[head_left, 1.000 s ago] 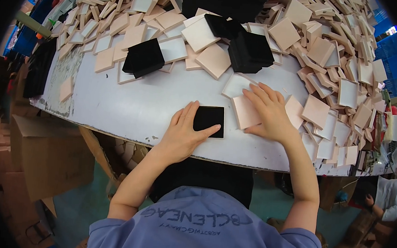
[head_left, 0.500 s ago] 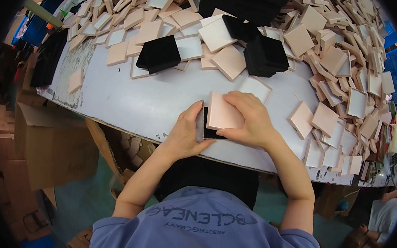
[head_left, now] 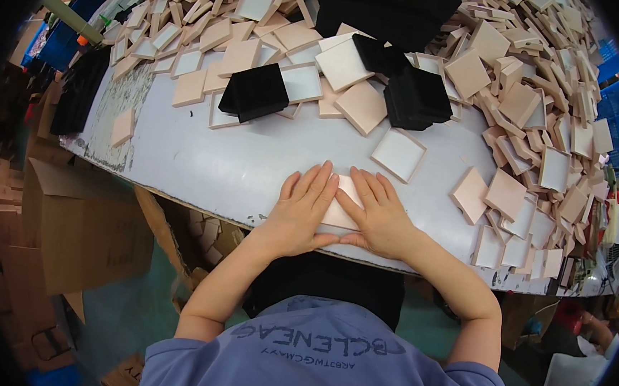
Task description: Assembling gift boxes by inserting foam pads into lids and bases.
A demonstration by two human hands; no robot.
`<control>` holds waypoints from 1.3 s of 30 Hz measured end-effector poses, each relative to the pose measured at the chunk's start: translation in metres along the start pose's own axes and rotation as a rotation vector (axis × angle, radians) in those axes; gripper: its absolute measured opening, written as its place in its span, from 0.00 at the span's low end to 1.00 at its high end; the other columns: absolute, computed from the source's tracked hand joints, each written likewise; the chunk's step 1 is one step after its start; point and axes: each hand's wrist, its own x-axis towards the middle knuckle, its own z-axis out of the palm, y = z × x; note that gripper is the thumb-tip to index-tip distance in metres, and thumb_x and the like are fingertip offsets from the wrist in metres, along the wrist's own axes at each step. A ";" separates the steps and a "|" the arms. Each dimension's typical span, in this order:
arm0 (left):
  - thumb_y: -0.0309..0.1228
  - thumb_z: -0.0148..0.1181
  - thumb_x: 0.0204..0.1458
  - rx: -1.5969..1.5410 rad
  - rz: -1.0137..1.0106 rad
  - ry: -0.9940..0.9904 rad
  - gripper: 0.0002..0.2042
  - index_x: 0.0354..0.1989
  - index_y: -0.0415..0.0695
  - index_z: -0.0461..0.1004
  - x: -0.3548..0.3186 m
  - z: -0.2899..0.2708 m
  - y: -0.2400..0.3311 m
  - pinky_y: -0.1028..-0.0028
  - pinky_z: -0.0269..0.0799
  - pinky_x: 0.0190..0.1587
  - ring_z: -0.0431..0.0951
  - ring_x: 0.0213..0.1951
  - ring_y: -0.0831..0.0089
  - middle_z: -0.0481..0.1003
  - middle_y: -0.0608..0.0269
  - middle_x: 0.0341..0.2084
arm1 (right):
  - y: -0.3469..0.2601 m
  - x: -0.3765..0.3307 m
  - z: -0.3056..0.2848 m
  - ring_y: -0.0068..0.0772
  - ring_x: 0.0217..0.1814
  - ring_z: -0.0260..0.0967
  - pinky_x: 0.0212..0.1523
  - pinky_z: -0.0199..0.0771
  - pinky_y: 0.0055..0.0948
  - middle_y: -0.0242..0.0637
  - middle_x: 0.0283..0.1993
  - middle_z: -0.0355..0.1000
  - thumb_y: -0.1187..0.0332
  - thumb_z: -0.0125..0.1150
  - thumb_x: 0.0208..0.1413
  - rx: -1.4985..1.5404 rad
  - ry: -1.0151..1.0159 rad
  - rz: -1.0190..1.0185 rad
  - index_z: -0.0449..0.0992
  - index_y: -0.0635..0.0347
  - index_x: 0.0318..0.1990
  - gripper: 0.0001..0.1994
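Two bare hands meet over a pale pink box (head_left: 337,215) at the near edge of a white table (head_left: 176,155), roughly midway between left and right. The left hand (head_left: 300,210) covers its left part and the right hand (head_left: 382,218) its right; the fingers of each lie nearly straight and close together, thumbs almost meeting at the near side. Whether they pinch the box's sides is hidden. The step looks like pressing or squaring the box; done well, it likely calls for even, gentle pressure from both sides, edges kept aligned and corners uncrushed. Just beyond, to the right, lies an open tray (head_left: 400,155). Dark lettering crosses the blue shirt (head_left: 320,351), upside down from this view. A brown carton (head_left: 92,221), near left, bears faint, unreadable marks. No print shows on the box's visible part.
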 end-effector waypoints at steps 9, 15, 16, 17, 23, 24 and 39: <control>0.41 0.65 0.40 -0.006 0.035 0.204 0.33 0.56 0.41 0.62 0.047 -0.012 -0.001 0.55 0.48 0.57 0.56 0.58 0.52 0.59 0.49 0.56 | 0.077 0.018 -0.071 0.45 0.48 0.66 0.50 0.64 0.39 0.42 0.49 0.69 0.70 0.65 0.41 -0.084 0.590 0.190 0.72 0.60 0.45 0.20; 0.28 0.61 0.43 -0.006 0.179 0.080 0.11 0.36 0.44 0.71 0.123 0.019 -0.016 0.61 0.55 0.53 0.62 0.49 0.56 0.65 0.54 0.44 | 0.125 0.031 -0.089 0.41 0.41 0.68 0.44 0.66 0.36 0.37 0.34 0.74 0.75 0.61 0.42 -0.127 0.477 0.175 0.77 0.60 0.33 0.08; 0.27 0.61 0.42 -0.059 0.228 0.107 0.09 0.33 0.43 0.71 0.121 0.017 -0.015 0.61 0.55 0.54 0.62 0.50 0.56 0.65 0.54 0.45 | 0.122 0.034 -0.085 0.40 0.40 0.69 0.43 0.66 0.36 0.36 0.32 0.74 0.75 0.61 0.43 -0.145 0.490 0.201 0.77 0.60 0.30 0.05; 0.26 0.61 0.42 -0.112 0.275 0.134 0.08 0.29 0.42 0.70 0.118 0.015 -0.014 0.60 0.55 0.54 0.63 0.50 0.55 0.65 0.53 0.45 | 0.120 0.036 -0.082 0.39 0.40 0.69 0.42 0.67 0.36 0.35 0.30 0.74 0.75 0.60 0.43 -0.162 0.502 0.227 0.77 0.60 0.27 0.02; 0.25 0.63 0.40 -0.155 0.308 0.033 0.09 0.26 0.42 0.67 0.049 -0.028 -0.006 0.57 0.55 0.56 0.58 0.58 0.50 0.61 0.48 0.54 | 0.126 0.035 -0.078 0.40 0.39 0.69 0.40 0.67 0.36 0.36 0.33 0.73 0.75 0.60 0.44 -0.221 0.501 0.270 0.75 0.60 0.33 0.07; 0.25 0.63 0.40 -0.158 0.308 0.033 0.09 0.26 0.42 0.67 0.039 -0.030 -0.009 0.57 0.55 0.56 0.58 0.58 0.50 0.61 0.48 0.54 | 0.127 0.034 -0.078 0.41 0.39 0.69 0.39 0.67 0.36 0.36 0.34 0.72 0.75 0.60 0.44 -0.160 0.500 0.275 0.74 0.60 0.35 0.08; 0.31 0.69 0.38 -0.517 0.216 -0.036 0.15 0.25 0.44 0.65 0.014 -0.002 -0.029 0.61 0.57 0.58 0.56 0.59 0.44 0.54 0.42 0.59 | 0.107 0.036 -0.078 0.41 0.33 0.70 0.34 0.68 0.33 0.37 0.31 0.73 0.76 0.61 0.45 -0.093 0.962 0.282 0.76 0.61 0.31 0.04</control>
